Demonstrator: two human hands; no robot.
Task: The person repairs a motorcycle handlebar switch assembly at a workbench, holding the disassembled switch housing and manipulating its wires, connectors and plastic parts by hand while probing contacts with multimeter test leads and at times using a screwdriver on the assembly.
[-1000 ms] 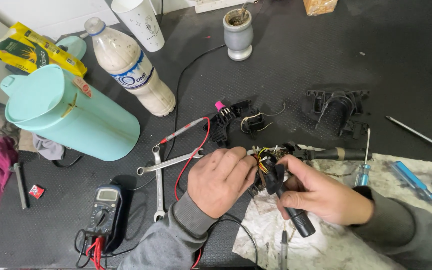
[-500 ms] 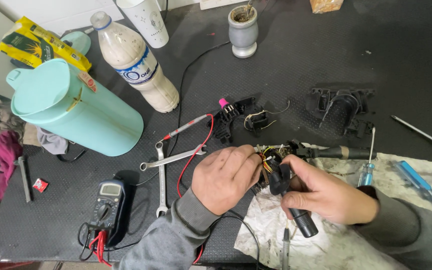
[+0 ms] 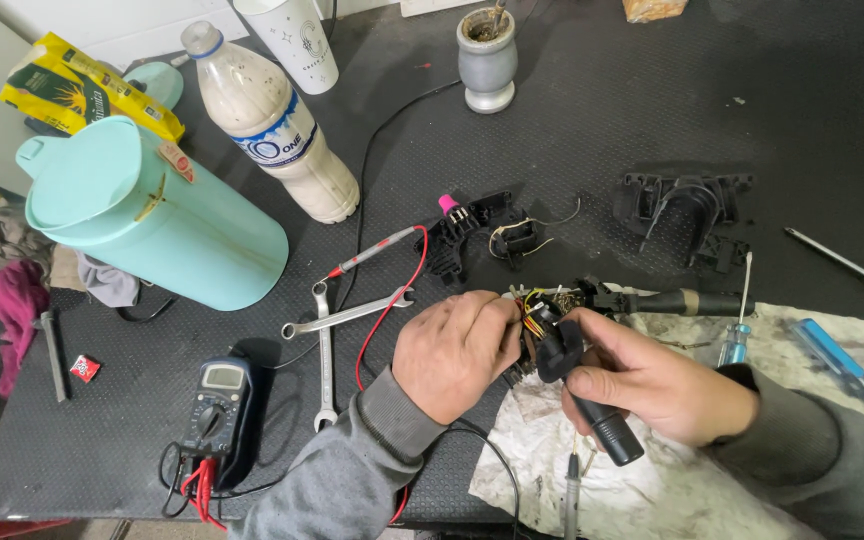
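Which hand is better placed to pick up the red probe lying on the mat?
Probably the left hand: it is nearer the red probe. The right hand grips the black switch stalk.

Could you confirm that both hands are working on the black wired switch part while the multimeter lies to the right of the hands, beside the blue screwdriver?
Not quite: the multimeter lies to the left of the hands, near the two wrenches. The head view shows it. Both the left hand and right hand are indeed on the black wired switch part.
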